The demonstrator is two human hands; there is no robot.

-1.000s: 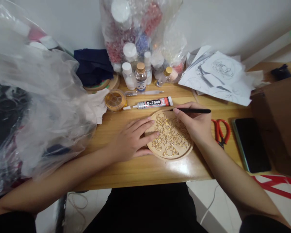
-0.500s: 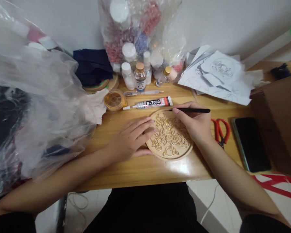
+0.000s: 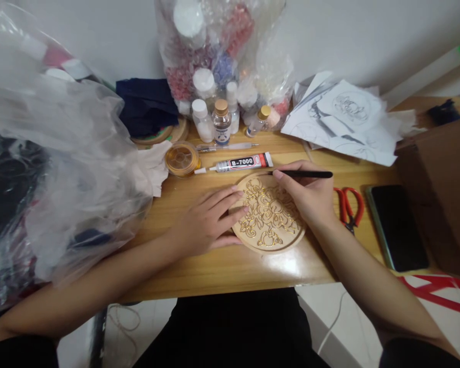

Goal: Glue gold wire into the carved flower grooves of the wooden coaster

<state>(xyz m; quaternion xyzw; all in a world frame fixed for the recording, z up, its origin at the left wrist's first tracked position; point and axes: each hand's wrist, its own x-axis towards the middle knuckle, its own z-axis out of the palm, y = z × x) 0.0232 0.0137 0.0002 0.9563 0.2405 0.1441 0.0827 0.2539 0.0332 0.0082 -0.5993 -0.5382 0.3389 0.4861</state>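
At the near middle of the pale wood-grain table (image 3: 168,276): a round, light wooden disc with a raised rim (image 3: 291,239), lying flat, bearing a floral pattern of shiny gold wire (image 3: 275,206). Left hand (image 3: 205,222) spread loosely, fingertips over the disc's left rim, closed round nothing. Right hand (image 3: 314,197) pinches a slim black tool (image 3: 314,175) between thumb and fingers, its tip near the far rim; cannot tell whether tip touches wood, or whether it grips anything. Risks, as judged: a drag of the right wrist, low over the right-hand petals, could shift any loose wire; uneven pressure from the left fingers could turn the disc; a knock forward could roll the silver, black-labelled glue tube (image 3: 243,162) just beyond. Count, outward: one disc, wire pieces too interlaced to number, one black tool, one glue tube, one round amber spool (image 3: 182,158) left of it, one white pen (image 3: 230,147) behind, one pair of red-handled pliers (image 3: 360,207) right of the right hand, one dark-screened phone (image 3: 397,227) beyond those. Farther back, at least four small capped bottles (image 3: 222,125); sketched white paper sheets (image 3: 341,122), overlapping, number unclear.
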